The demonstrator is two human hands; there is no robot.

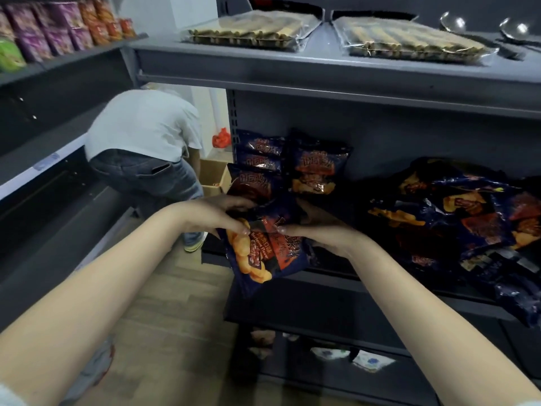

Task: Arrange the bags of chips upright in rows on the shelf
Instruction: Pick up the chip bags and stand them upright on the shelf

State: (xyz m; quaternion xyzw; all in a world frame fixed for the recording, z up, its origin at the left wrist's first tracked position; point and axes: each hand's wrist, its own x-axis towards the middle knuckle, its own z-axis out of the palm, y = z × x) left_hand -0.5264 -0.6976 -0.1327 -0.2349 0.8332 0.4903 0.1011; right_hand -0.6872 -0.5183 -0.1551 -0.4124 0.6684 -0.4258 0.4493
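Note:
A dark blue chip bag [260,259] with orange chips printed on it hangs tilted at the front edge of the grey middle shelf [380,285]. My left hand [213,215] pinches its upper left corner and my right hand [319,227] grips its upper right side. Behind my hands, several bags of the same kind stand upright in rows [292,165] at the shelf's left end. A loose heap of the same bags [456,218] lies flat on the right part of the shelf.
A person in a white shirt [143,127] bends over an open cardboard box [213,177] in the aisle to the left. Flat clear packs [254,30] lie on the shelf above. Purple and orange snack bags [58,27] fill the upper left shelf. Small packets [371,360] lie on the lower shelf.

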